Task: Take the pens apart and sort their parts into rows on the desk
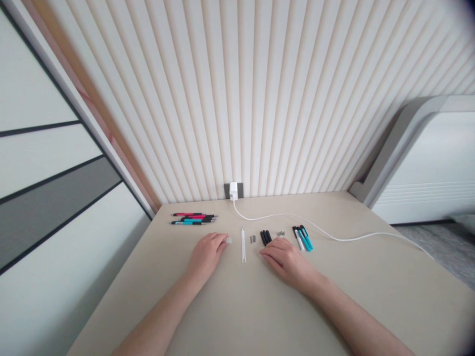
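My left hand (208, 250) rests on the table with its fingers curled together. Its fingertips touch or nearly touch a few small pale pieces (228, 241), partly covered by them. My right hand (288, 256) lies lower right of the black pen grips (265, 237), fingers pressed together. Whatever its fingertips hold, if anything, is hidden. Thin white pen refills (243, 245) lie upright in view between the hands. Beside them are small grey springs or clips (253, 239). Small metallic pieces (281, 233) sit just above my right hand. Three pen barrels (303, 238), white and teal, lie to its right.
At the back left lie several red, teal and black pens (193, 218). A white charger (233, 190) is plugged in at the ribbed wall, and its white cable (330, 238) runs across the table (230, 306) over the right edge. A bed headboard (426, 163) stands right.
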The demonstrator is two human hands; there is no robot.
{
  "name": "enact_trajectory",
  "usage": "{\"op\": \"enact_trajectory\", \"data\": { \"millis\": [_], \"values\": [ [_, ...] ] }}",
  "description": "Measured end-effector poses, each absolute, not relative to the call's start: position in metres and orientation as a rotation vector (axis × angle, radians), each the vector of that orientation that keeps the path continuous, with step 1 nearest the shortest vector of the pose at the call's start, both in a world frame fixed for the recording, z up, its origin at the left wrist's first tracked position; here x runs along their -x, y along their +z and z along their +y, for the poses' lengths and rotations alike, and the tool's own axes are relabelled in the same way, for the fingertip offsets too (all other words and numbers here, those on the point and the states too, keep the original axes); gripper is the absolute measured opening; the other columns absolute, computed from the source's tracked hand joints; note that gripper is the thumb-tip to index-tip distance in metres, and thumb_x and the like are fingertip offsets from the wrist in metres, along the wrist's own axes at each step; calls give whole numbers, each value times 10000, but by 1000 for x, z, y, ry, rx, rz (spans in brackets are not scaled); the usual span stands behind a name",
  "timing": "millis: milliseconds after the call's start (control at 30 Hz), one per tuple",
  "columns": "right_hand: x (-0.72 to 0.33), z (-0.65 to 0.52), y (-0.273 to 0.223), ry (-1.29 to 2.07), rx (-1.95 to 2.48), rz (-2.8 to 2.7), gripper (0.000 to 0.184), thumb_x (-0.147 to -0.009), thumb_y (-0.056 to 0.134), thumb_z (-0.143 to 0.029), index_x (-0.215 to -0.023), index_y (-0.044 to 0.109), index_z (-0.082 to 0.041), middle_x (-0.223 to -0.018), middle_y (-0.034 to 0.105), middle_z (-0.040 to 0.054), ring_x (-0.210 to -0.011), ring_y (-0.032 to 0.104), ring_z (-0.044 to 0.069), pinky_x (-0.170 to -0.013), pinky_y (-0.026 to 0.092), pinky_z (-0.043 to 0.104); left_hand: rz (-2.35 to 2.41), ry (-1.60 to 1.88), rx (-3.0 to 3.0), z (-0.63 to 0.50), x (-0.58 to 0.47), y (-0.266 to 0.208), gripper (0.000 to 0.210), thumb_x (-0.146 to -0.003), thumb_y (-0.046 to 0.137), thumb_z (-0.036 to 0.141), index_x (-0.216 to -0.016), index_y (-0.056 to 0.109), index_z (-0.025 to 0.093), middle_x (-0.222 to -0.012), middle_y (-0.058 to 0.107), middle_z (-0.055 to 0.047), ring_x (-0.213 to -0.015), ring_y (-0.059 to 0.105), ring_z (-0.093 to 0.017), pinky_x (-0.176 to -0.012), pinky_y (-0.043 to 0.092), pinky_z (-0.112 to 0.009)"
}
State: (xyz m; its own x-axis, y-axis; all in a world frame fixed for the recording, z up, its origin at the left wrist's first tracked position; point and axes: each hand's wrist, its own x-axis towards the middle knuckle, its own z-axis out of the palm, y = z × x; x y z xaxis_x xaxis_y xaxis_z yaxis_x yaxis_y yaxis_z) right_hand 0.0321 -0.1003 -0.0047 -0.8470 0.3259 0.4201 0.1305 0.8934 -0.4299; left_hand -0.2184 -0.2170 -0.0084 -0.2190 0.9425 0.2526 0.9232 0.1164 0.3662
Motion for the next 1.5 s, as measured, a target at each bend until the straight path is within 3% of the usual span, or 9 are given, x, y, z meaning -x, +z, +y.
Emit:
{"op": "enact_trajectory", "data": {
  "millis": [200,433,633,933,1033,1133,1300,1400,1500],
  "values": [
    [-32,-101,-5,557,360,-2558,207,-961,470,-218,-1013,670,-215,-922,669,66,-874,593,201,-815,453,363,2582,625,-1994,-216,260,-8,305,-944,403,170,-1133,643,171,-1084,656,-97,-1031,591,-250,-932,458,-390],
    [-32,-100,-7,558,347,-2561,202,-964,469,-223,-1010,665,-212,-930,667,67,-883,587,205,-822,443,367,2853,336,-1908,-221,308,-21,460,-856,352,23,-1204,629,141,-1257,595,-120,-1157,543,-254,-1005,427,-400],
    [-33,-101,-4,562,363,-2579,203,-962,466,-213,-1018,661,-214,-931,663,63,-889,583,203,-827,435,365,2939,87,-1868,-223,297,-13,401,-889,372,80,-1165,647,177,-1191,616,-113,-1065,567,-294,-854,471,-425],
    [-32,-101,-4,565,365,-2586,213,-969,455,-235,-1011,664,-213,-931,663,68,-887,581,209,-823,431,370,2938,12,-1821,-226,293,-4,286,-920,427,165,-1155,590,175,-1097,614,-117,-1028,566,-290,-859,434,-429],
    [-32,-101,-4,566,360,-2587,218,-969,453,-237,-1017,663,-213,-929,664,67,-884,583,208,-822,433,368,2908,-23,-1789,-227,294,-3,206,-928,451,212,-1037,625,185,-1071,597,-110,-1021,565,-290,-835,443,-414],
    [-31,-102,-5,579,359,-2577,222,-967,452,-237,-1031,663,-214,-933,666,66,-882,584,206,-820,436,363,2886,32,-1782,-227,290,-1,178,-937,450,214,-976,615,162,-1013,605,-113,-985,581,-283,-812,453,-395],
    [-20,-110,-4,618,411,-2449,251,-970,437,-250,-1103,647,-219,-990,668,75,-918,589,204,-843,440,344,2739,236,-1964,-225,253,6,234,-1000,356,235,-1172,514,217,-1079,620,-62,-979,609,-192,-785,469,-288],
    [-2,-118,2,662,519,-2320,272,-980,421,-298,-1132,629,-213,-1022,666,84,-945,596,199,-852,439,317,2305,451,-2451,-225,218,7,215,-1006,375,263,-1152,531,237,-991,625,-27,-886,627,-158,-724,471,-254],
    [15,-127,8,678,593,-2340,327,-1000,355,-323,-987,658,-202,-904,677,72,-867,606,182,-778,424,278,2143,577,-2676,-226,190,6,177,-993,419,257,-1085,560,200,-888,617,-20,-770,621,-145,-629,455,-244]
  ]
}}
